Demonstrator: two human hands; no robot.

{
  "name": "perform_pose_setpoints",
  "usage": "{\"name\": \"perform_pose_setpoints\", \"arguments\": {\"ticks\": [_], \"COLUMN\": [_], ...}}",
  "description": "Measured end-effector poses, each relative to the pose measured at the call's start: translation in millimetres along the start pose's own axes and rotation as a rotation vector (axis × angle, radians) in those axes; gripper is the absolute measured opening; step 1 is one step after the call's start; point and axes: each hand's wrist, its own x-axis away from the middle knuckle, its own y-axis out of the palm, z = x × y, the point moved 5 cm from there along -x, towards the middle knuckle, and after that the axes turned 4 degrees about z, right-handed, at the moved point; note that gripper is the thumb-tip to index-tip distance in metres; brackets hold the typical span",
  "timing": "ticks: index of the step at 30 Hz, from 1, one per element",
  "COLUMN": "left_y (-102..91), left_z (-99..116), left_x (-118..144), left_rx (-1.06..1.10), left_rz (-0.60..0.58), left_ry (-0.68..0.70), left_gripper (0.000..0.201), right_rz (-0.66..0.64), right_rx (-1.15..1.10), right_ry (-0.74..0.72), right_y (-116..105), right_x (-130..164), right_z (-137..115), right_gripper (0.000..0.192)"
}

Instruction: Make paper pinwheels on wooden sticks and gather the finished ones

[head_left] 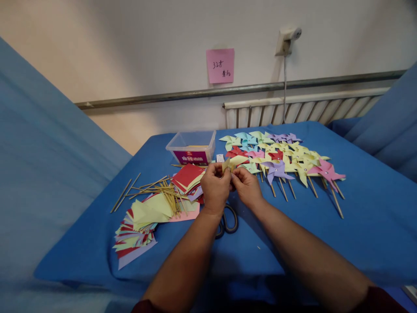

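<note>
Fingers of your left hand (215,187) and right hand (248,187) pinch a small folded piece of pale-yellow paper (227,164) between them, above the blue cloth-covered table (368,226). Black-handled scissors (236,221) lie beside your left forearm, partly hidden. Multicoloured paper pinwheels on thin wooden sticks (276,170) lie to your right; fanned sheets of coloured paper (137,237) lie to your left.

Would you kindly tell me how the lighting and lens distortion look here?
Head view: the wall is unevenly lit, warmer at left; head view: the blue cloth darkens between the forearms; head view: the forearms seem lens-stretched; head view: the yellow paper looks soft in detail.
</note>
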Motion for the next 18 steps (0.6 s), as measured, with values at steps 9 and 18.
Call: {"name": "perform_pose_setpoints", "arguments": {"ticks": [9,18], "left_y": [-1.4,-1.2], "left_z": [1.2,3.2], "left_x": [0.1,0.9], "left_rx": [-0.035,-0.029], "left_rz": [0.002,-0.013], "left_ry": [0.031,0.037], "left_gripper": [0.008,0.008], "right_rz": [0.004,-0.002], "right_rx": [0.025,0.072], "right_ry": [0.016,0.015], "right_y": [0.1,-1.4], "right_x": [-0.4,-0.5], "right_z": [-1.3,-1.3], "right_gripper": [0.025,0.023]}}
